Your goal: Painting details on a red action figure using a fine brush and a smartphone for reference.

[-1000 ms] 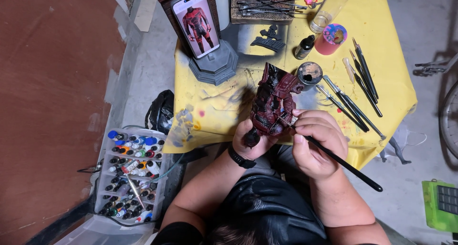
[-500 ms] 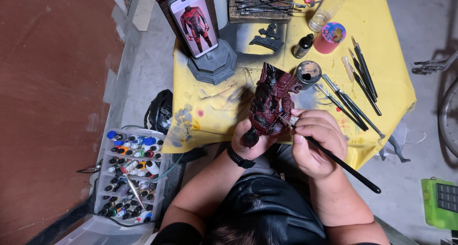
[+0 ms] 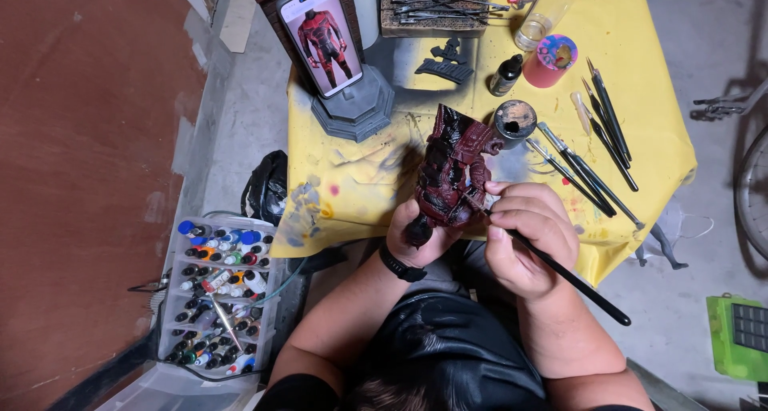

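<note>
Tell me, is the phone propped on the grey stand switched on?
On. The phone stands upright on the grey stand, and its screen is lit, showing a red suited figure.

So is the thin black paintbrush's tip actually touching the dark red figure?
Touching: the head view shows the paintbrush tip meeting the figure with no gap.

A phone [image 3: 321,36] stands upright at the far left of the yellow table, propped on a grey angular base [image 3: 353,107]. Its tall rounded screen glows white with a red and black suited figure on it. On the floor at the near left, a clear plastic tray [image 3: 220,299] holds rows of small paint bottles with blue, white, red, orange and black caps. At the near right edge lies a bright green box [image 3: 737,336] with a dark grid panel.
</note>
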